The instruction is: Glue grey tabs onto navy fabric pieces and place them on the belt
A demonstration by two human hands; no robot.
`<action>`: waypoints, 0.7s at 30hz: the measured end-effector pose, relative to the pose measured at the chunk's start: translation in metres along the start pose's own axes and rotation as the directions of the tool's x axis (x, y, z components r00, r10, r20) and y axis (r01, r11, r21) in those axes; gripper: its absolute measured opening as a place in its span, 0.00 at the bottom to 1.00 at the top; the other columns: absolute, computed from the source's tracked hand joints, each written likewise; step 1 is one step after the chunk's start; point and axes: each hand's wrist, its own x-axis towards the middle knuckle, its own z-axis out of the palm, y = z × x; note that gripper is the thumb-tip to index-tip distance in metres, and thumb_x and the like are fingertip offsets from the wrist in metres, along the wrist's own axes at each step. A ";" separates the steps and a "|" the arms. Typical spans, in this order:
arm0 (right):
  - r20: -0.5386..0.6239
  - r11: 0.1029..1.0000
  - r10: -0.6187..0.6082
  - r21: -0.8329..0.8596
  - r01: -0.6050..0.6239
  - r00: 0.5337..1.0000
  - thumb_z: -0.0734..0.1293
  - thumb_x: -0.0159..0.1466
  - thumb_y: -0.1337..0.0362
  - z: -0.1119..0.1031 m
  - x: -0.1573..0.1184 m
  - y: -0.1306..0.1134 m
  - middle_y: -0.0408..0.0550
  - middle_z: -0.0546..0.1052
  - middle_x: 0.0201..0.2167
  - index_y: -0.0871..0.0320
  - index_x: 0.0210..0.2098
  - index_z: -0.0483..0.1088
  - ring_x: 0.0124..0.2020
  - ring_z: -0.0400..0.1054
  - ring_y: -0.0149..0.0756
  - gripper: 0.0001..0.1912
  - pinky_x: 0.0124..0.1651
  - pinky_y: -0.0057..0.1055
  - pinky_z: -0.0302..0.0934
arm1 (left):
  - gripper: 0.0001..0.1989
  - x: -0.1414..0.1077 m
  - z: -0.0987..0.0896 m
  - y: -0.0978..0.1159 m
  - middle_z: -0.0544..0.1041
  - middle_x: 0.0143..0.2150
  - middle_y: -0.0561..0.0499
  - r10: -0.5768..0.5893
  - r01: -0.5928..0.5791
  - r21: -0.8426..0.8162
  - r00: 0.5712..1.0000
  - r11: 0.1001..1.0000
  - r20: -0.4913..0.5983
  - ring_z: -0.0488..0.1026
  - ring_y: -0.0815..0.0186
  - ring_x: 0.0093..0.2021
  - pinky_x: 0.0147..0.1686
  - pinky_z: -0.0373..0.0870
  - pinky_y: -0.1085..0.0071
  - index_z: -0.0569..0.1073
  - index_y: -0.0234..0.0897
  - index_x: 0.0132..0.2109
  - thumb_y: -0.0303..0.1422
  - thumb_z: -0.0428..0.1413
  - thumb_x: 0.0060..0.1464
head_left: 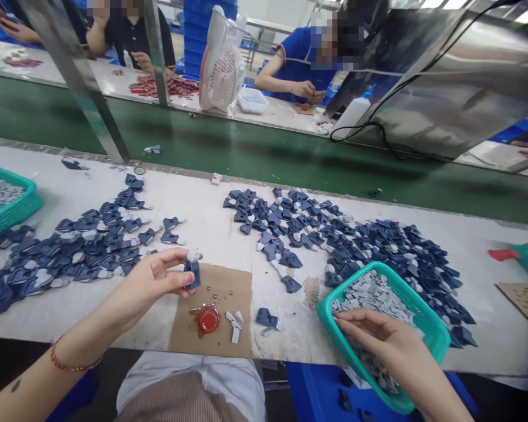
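Observation:
Between the thumb and fingers of my left hand [169, 274] is a dark blue plastic part [192, 273] with a light grey piece at its top, held upright above a brown cardboard sheet [180, 328]. My right hand [378, 337] reaches into a green basket [440, 346] full of small light grey pieces [381, 293]; its thumb and fingers come together at the left side, and their tips are partly hidden. A red round cap [208, 319] with clear liquid around it sits on the cardboard, beside a few loose grey pieces [234, 326].
Heaps of dark blue parts lie left [83, 246] and right [378, 246] on the white table. Another green basket [30, 202] stands at the far left. Beyond a green strip [246, 158], people work at a second bench; metal posts [74, 76] rise between.

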 end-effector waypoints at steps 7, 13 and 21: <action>-0.160 0.943 -0.316 -0.164 0.291 0.935 0.72 0.54 0.49 0.020 -0.016 -0.007 0.49 0.83 0.39 0.49 0.34 0.82 0.46 0.76 0.52 0.14 0.41 0.38 0.76 | 0.15 -0.033 -0.008 -0.042 0.77 0.36 0.52 -0.006 -0.008 -0.134 0.994 0.991 -0.106 0.76 0.68 0.34 0.32 0.73 0.78 0.76 0.38 0.40 0.36 0.69 0.46; 0.144 0.704 -0.702 -0.012 0.710 0.698 0.66 0.64 0.65 0.112 -0.046 -0.064 0.46 0.81 0.37 0.53 0.40 0.78 0.35 0.77 0.34 0.08 0.38 0.27 0.72 | 0.12 -0.049 -0.004 -0.070 0.78 0.36 0.51 -0.041 0.017 -0.153 0.988 0.988 -0.150 0.76 0.68 0.34 0.32 0.73 0.77 0.76 0.37 0.40 0.36 0.66 0.50; 0.300 0.650 -0.717 -0.039 0.759 0.630 0.63 0.66 0.70 0.154 -0.047 -0.079 0.49 0.77 0.38 0.55 0.41 0.75 0.38 0.75 0.36 0.09 0.39 0.30 0.69 | 0.12 -0.055 -0.005 -0.080 0.78 0.32 0.51 -0.032 0.016 -0.100 0.986 0.995 -0.163 0.74 0.67 0.31 0.36 0.73 0.72 0.74 0.38 0.41 0.37 0.64 0.52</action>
